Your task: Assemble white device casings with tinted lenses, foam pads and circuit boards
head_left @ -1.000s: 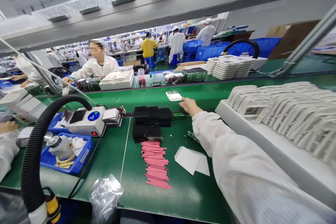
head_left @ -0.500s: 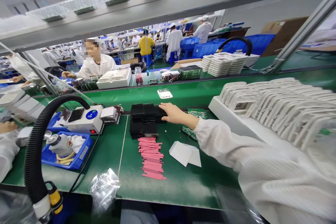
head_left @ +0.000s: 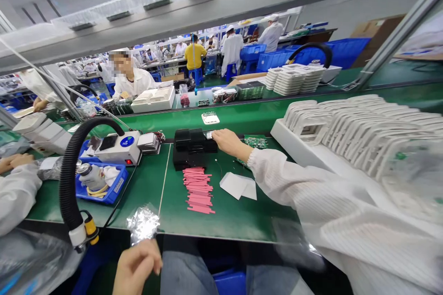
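Note:
My right hand (head_left: pixel 228 142) reaches over the bench to the right end of the stacked black flat pieces (head_left: pixel 188 150). Its fingertips pinch a small flat panel (head_left: pixel 209 135) with a pale, shiny face, lifted at one edge of the stack. My left hand (head_left: pixel 138 262) is low in front of the bench edge, fingers curled in and nothing visible in them. Just beyond it lies a crumpled clear plastic bag (head_left: pixel 143 222). Pink strips (head_left: pixel 199 190) are spread in front of the black stack. White paper sheets (head_left: pixel 238 185) lie under my right forearm.
A white tray of upright white frames (head_left: pixel 346 133) stands at the right. Green circuit boards (head_left: pixel 256 141) lie behind my right wrist. At left are a blue tray (head_left: pixel 116 192), a black hose (head_left: pixel 67 170) and a white box (head_left: pixel 119 150). A co-worker's hands (head_left: pixel 17 162) show at far left.
My left hand has come into view at the bottom. My right hand has gone from lying over the black stack to pinching a panel at its right end. The view has shifted slightly.

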{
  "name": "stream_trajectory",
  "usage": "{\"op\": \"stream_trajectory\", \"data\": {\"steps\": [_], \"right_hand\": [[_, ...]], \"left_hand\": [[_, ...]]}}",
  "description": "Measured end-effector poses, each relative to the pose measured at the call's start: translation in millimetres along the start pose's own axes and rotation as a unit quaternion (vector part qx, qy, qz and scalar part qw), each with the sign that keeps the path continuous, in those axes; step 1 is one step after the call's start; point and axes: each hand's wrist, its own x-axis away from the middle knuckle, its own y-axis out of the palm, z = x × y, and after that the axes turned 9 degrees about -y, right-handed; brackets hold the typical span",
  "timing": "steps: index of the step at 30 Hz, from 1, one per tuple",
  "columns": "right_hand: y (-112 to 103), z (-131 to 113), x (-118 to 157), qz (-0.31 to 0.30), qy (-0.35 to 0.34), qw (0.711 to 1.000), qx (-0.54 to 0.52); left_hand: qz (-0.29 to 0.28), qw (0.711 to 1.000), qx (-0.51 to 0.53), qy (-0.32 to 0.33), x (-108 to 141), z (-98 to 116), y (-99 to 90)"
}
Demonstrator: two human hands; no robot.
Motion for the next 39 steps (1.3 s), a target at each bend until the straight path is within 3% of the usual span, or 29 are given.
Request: {"op": "stream_trajectory", "data": {"steps": [2,5,8,10,12,15,18,20,22,26,32,39], "right_hand": [[-14,-7,7,0.015,0.016,1.0,0.009],[-40,-36,32,0.043,0.038,0.998,0.013],[-53,-92,79,0.07,0.005,0.997,-0.013],[-52,-135,113,0.159,-0.094,0.979,-0.084],[-46,-168,143,0.229,-0.118,0.957,-0.131],[-40,-191,170,0.242,-0.08,0.932,-0.257],[-38,-190,178,0.222,0.021,0.882,-0.415],[-37,-189,178,0.244,0.097,0.85,-0.456],[-35,-192,176,0.271,0.121,0.837,-0.461],[-31,-201,172,0.299,0.096,0.836,-0.451],[-28,-205,173,0.335,0.079,0.841,-0.418],[-29,-205,175,0.337,0.089,0.835,-0.425]], "left_hand": [[0.004,0.991,0.133,-0.012,-21,11,23.6],[0.011,0.961,0.264,-0.084,-40,22,62.2],[-0.032,0.924,0.358,-0.135,-45,23,96.5],[-0.072,0.902,0.399,-0.147,-44,17,113.3],[-0.08,0.893,0.414,-0.158,-40,8,122.3],[-0.083,0.892,0.405,-0.184,-29,-10,119.8],[-0.141,0.894,0.383,-0.186,-14,-22,107.2],[-0.172,0.896,0.37,-0.177,-4,-25,101.0],[-0.188,0.897,0.362,-0.169,2,-23,98.8],[-0.205,0.903,0.345,-0.154,8,-19,102.1],[-0.17,0.925,0.312,-0.133,9,-20,107.3],[-0.18,0.93,0.301,-0.11,8,-19,109.6]]}}
